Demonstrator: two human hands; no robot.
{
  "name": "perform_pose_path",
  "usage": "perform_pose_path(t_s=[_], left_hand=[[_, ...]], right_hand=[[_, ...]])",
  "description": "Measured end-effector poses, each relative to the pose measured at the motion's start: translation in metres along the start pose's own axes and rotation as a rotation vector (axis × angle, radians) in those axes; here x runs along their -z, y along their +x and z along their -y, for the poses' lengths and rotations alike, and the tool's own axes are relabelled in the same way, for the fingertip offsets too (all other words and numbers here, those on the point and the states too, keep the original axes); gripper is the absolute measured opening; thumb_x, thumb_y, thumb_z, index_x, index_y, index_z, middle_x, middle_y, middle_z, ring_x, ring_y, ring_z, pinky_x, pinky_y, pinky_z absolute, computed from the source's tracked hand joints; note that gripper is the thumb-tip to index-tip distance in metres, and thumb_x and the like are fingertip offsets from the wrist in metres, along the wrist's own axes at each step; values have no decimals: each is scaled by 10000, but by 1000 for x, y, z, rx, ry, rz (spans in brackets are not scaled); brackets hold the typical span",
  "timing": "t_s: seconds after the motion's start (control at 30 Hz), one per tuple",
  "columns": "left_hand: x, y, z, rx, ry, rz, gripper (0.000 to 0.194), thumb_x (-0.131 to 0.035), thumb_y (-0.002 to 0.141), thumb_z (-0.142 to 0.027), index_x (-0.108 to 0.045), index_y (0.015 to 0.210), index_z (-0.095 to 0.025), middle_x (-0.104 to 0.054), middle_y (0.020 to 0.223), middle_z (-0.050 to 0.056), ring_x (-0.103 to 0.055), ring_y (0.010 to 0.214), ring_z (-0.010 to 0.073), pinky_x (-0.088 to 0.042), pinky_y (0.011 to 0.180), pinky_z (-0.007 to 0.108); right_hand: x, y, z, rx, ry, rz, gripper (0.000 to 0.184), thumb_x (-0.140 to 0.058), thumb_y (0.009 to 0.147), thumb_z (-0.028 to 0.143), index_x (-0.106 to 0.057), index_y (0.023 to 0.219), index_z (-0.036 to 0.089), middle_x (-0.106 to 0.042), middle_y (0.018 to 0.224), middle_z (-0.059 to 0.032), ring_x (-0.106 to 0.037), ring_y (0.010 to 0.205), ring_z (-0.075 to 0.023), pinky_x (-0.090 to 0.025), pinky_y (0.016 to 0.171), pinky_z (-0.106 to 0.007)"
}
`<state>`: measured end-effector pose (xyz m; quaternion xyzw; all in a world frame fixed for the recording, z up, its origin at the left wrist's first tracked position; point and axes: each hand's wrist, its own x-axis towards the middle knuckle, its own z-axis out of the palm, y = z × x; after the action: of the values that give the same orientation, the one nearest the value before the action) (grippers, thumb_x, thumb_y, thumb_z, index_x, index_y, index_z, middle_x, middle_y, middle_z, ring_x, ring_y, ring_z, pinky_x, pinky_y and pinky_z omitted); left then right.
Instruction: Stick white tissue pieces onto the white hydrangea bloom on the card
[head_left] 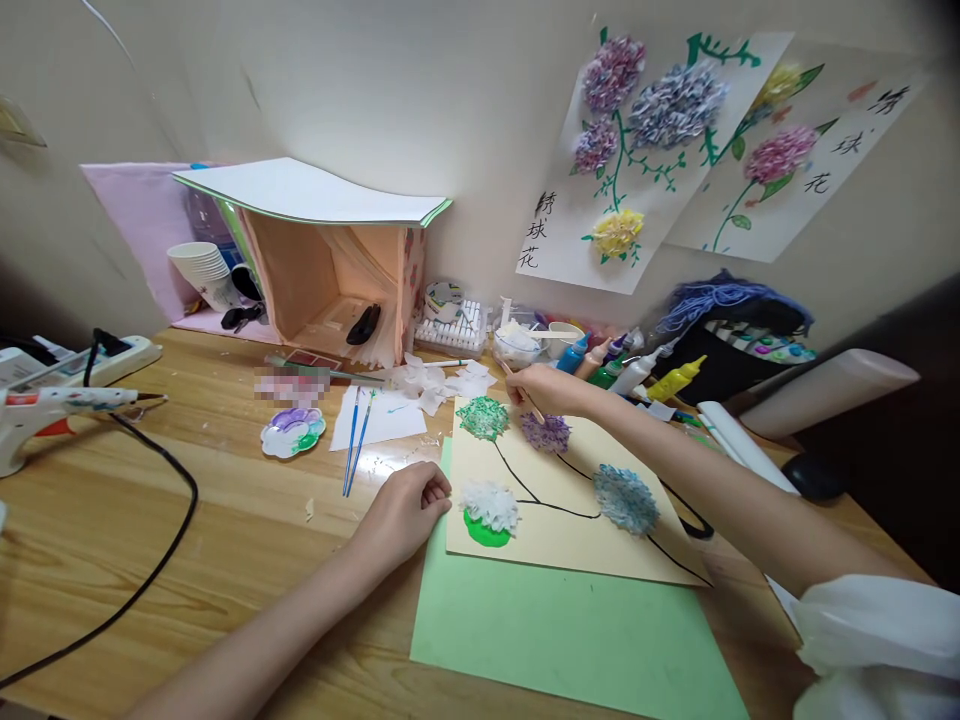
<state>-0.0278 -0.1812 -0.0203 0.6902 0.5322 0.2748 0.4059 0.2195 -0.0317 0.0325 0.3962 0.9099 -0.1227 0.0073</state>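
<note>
A slim wooden stick is pinched in my right hand, its lower end over the purple paper flower. My left hand rests loosely curled at the left edge of a cream sheet, with nothing visible in its fingers. Black stems on this sheet join a green flower, the purple one and a blue-grey flower. At the lower left, white paper tufts partly cover a bright green painted circle. Under the cream sheet lies green paper.
Left are a glue gun with its black cord, a paint palette and two brushes. Behind stand a bowl of white paper pieces, paint bottles and a peach-coloured box. Paper scraps lie nearby.
</note>
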Motion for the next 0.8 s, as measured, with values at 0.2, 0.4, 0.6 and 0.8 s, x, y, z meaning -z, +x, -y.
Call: perform_pose_path(t_s=[0.2,0.4,0.6,0.8], left_hand=[[-1,1,5,20,-37,-3,48,-587,726,-187,-624,750,-169,-629,715,22,-588,671,161,-451,629,279],[0,1,-2,43,-203,-124,166,-615,757,-311,-648,828,-165,-654,791,35,-594,733,162,-458,685,276],[-13,-12,-21,50,-308,58,267,-613,780,-406,-680,862,-161,-689,846,55,-598,769,174,-448,682,266],[-25,-23,-22,82,-253,106,213,-584,797,-347,-668,784,-151,-653,747,32,-551,697,149,-403,623,242]], right_hand=[[7,-19,19,-44,458,-253,80,-576,755,207,-524,706,171,-656,731,-43,-617,674,-154,-474,635,-271],[-26,-56,81,-203,1145,-409,329,-761,660,380,-489,677,197,-641,738,-8,-630,665,-142,-522,638,-294],[-78,-84,121,-221,1213,-530,282,-739,710,370,-506,676,215,-657,765,-21,-622,680,-148,-530,637,-302],[-104,-97,134,-148,1107,-625,187,-651,804,238,-487,715,225,-611,784,-11,-596,719,-146,-502,666,-298]])
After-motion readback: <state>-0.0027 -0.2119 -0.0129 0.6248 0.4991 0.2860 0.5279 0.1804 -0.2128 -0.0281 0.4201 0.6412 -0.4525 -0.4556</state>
